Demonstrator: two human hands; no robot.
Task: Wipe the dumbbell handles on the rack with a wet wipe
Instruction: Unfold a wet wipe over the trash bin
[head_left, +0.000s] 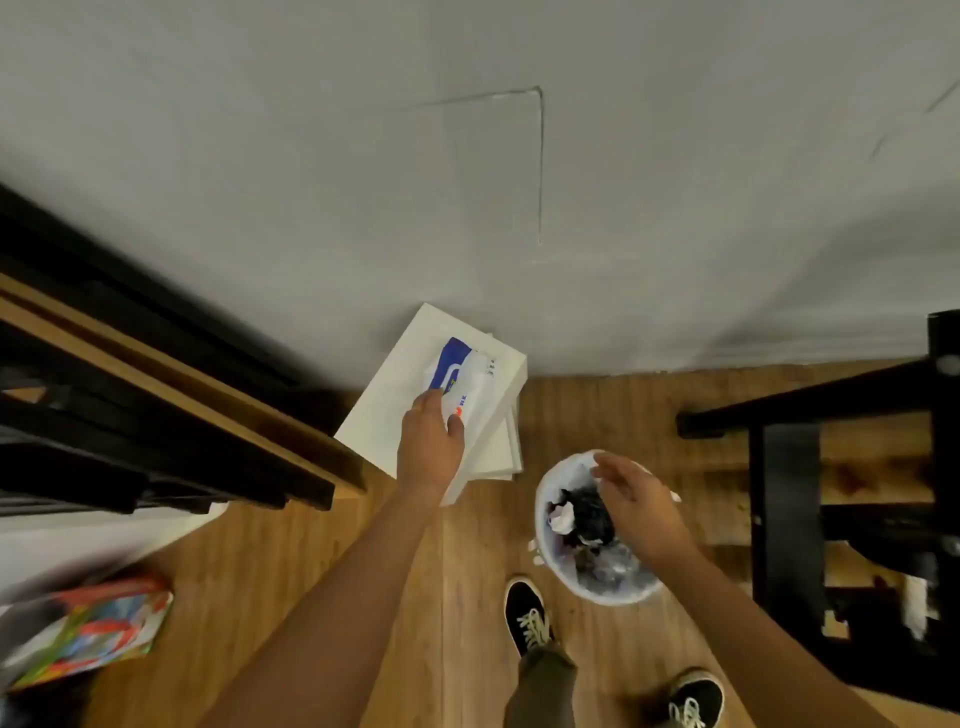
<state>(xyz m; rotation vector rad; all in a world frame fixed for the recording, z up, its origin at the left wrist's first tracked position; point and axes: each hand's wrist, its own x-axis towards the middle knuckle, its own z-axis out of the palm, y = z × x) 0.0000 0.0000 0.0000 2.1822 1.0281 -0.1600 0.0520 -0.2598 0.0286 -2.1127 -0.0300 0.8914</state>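
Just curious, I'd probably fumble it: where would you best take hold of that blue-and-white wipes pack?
Probably by its near end, coming from above on the person's side, as the left hand does: the wipes pack is flat and slim, so fingers close across it.

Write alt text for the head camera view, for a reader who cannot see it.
From above, a person's left hand grips a blue-and-white wet wipe pack atop stacked white boxes by the wall, while the open right hand hovers over a small, full waste bin. Two black sneakers stand on the wooden floor.
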